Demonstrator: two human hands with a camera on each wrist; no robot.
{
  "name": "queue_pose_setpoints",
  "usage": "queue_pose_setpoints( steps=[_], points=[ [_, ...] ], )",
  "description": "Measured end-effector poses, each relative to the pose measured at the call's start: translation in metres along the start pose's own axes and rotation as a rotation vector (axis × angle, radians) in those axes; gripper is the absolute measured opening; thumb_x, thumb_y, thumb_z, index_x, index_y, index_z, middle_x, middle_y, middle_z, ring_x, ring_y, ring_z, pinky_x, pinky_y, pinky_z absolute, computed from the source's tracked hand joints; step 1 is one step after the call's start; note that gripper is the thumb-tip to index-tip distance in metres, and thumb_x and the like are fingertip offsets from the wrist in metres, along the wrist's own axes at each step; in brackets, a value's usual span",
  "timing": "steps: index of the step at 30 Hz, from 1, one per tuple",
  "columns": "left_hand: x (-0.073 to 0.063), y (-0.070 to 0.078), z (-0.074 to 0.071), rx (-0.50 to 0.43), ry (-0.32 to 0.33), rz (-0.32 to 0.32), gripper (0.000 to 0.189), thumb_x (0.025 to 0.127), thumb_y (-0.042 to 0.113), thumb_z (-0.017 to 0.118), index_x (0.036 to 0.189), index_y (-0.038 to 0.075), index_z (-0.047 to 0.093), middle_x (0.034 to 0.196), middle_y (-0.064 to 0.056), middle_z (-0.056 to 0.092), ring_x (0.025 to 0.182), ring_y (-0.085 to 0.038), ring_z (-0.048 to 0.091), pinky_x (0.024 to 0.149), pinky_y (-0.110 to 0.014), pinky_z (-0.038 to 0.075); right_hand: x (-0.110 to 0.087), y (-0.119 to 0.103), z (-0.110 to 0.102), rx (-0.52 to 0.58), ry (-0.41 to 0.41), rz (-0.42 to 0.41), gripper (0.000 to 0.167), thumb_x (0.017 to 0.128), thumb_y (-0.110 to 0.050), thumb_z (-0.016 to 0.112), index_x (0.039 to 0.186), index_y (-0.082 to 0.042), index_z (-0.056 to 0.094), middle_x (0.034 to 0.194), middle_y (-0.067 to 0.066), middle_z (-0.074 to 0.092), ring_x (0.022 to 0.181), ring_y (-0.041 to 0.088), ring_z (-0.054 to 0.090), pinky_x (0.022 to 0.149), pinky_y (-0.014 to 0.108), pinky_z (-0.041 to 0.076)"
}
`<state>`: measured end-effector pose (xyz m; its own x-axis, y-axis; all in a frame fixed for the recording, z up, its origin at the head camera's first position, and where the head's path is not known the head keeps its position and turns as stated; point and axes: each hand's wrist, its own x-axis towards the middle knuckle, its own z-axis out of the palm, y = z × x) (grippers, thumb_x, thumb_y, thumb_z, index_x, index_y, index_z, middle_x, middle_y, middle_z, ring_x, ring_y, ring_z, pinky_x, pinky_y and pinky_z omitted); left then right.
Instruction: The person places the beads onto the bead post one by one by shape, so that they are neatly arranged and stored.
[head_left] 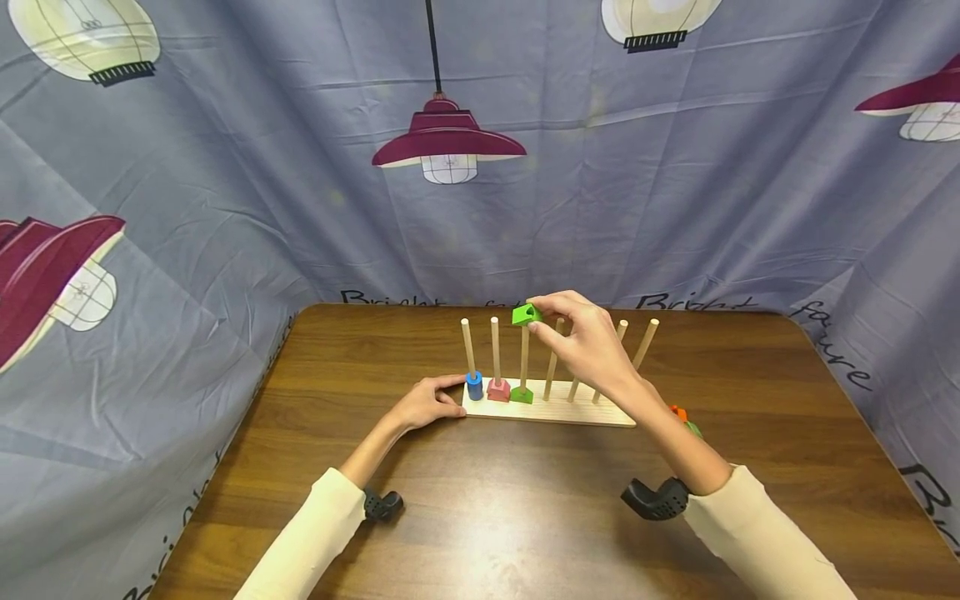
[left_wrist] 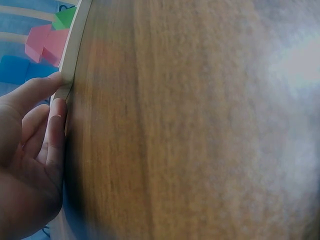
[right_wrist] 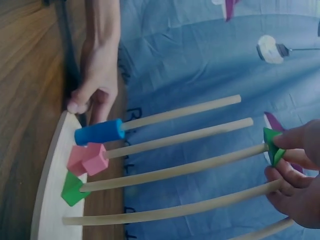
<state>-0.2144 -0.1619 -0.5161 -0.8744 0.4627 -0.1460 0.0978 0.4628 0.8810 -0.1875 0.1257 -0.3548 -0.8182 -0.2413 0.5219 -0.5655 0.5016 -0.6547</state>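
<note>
My right hand (head_left: 588,337) pinches a green triangular block (head_left: 526,314) between thumb and fingers, right at the tip of the third peg. In the right wrist view, that peg's end meets the block. My left hand (head_left: 426,403) holds the left end of the wooden peg board (head_left: 555,410), thumb at the front corner and index finger towards the back. Blue cylindrical pieces (head_left: 475,387) sit on the first peg. Pink blocks (right_wrist: 89,159) are on the second, turned differently from each other. Another green triangular block (head_left: 522,395) lies at the third peg's base.
Several bare pegs (head_left: 553,360) rise to the right, partly behind my right hand. Orange (head_left: 678,412) and green pieces (head_left: 693,428) lie on the brown table (head_left: 480,500), partly hidden by my right forearm. A grey-blue curtain (head_left: 300,167) hangs behind the table.
</note>
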Motion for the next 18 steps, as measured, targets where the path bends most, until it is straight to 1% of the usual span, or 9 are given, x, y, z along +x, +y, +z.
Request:
queue_pose_setpoints(
  steps=[5, 9, 10, 13, 16, 17, 18],
  points=[
    [0.000, 0.002, -0.001, 0.016, -0.001, -0.007, 0.066, 0.085, 0.007, 0.078, 0.145, 0.002, 0.051, 0.081, -0.006, 0.074, 0.081, -0.013, 0.068, 0.083, -0.030, 0.047, 0.000, 0.004, 0.007, 0.000, -0.032, 0.022, 0.026, 0.087, -0.003, 0.076, 0.112, -0.003, 0.073, 0.101, 0.008, 0.068, 0.080, 0.024, 0.057, 0.067, 0.030, 0.040],
    [0.000, 0.003, -0.002, 0.031, -0.012, 0.014, 0.068, 0.086, 0.007, 0.077, 0.147, 0.001, 0.048, 0.081, -0.006, 0.074, 0.079, -0.011, 0.068, 0.081, -0.027, 0.045, -0.003, 0.010, 0.013, -0.016, -0.050, 0.050, 0.025, 0.087, -0.004, 0.076, 0.111, -0.002, 0.073, 0.099, 0.009, 0.067, 0.082, 0.025, 0.059, 0.069, 0.033, 0.040],
    [-0.002, 0.009, -0.002, 0.033, -0.013, 0.015, 0.068, 0.086, 0.006, 0.077, 0.147, 0.000, 0.048, 0.082, -0.008, 0.074, 0.079, -0.013, 0.068, 0.080, -0.027, 0.045, -0.004, 0.012, 0.015, -0.019, -0.049, 0.057, 0.025, 0.086, -0.005, 0.076, 0.111, -0.001, 0.073, 0.099, 0.009, 0.067, 0.081, 0.025, 0.059, 0.069, 0.033, 0.040],
    [-0.002, 0.008, -0.002, 0.039, -0.017, 0.020, 0.068, 0.086, 0.006, 0.077, 0.147, -0.001, 0.048, 0.082, -0.008, 0.075, 0.078, -0.013, 0.068, 0.077, -0.027, 0.045, -0.008, 0.018, 0.021, -0.023, -0.020, 0.072, 0.026, 0.085, -0.007, 0.078, 0.110, -0.002, 0.073, 0.099, 0.009, 0.068, 0.079, 0.025, 0.060, 0.069, 0.032, 0.041],
    [-0.001, 0.006, -0.002, 0.034, -0.018, 0.006, 0.068, 0.086, 0.006, 0.077, 0.146, -0.001, 0.048, 0.082, -0.008, 0.074, 0.078, -0.014, 0.068, 0.078, -0.028, 0.045, -0.012, 0.022, 0.025, 0.001, 0.021, 0.079, 0.027, 0.085, -0.007, 0.079, 0.110, -0.003, 0.072, 0.097, 0.008, 0.068, 0.074, 0.026, 0.058, 0.064, 0.029, 0.042],
    [0.002, 0.000, -0.001, 0.030, -0.019, 0.002, 0.068, 0.086, 0.007, 0.078, 0.147, 0.000, 0.048, 0.081, -0.005, 0.074, 0.077, -0.012, 0.068, 0.077, -0.027, 0.045, -0.013, 0.023, 0.027, 0.011, 0.036, 0.084, 0.028, 0.085, -0.008, 0.079, 0.111, -0.004, 0.071, 0.097, 0.007, 0.068, 0.073, 0.025, 0.057, 0.064, 0.029, 0.041],
    [0.002, 0.000, -0.001, 0.025, -0.020, -0.001, 0.068, 0.086, 0.007, 0.078, 0.147, 0.000, 0.048, 0.081, -0.005, 0.074, 0.077, -0.011, 0.068, 0.077, -0.027, 0.046, -0.014, 0.024, 0.029, 0.021, 0.050, 0.090, 0.029, 0.084, -0.008, 0.080, 0.111, -0.005, 0.069, 0.098, 0.007, 0.068, 0.073, 0.024, 0.055, 0.064, 0.029, 0.041]
  ],
)
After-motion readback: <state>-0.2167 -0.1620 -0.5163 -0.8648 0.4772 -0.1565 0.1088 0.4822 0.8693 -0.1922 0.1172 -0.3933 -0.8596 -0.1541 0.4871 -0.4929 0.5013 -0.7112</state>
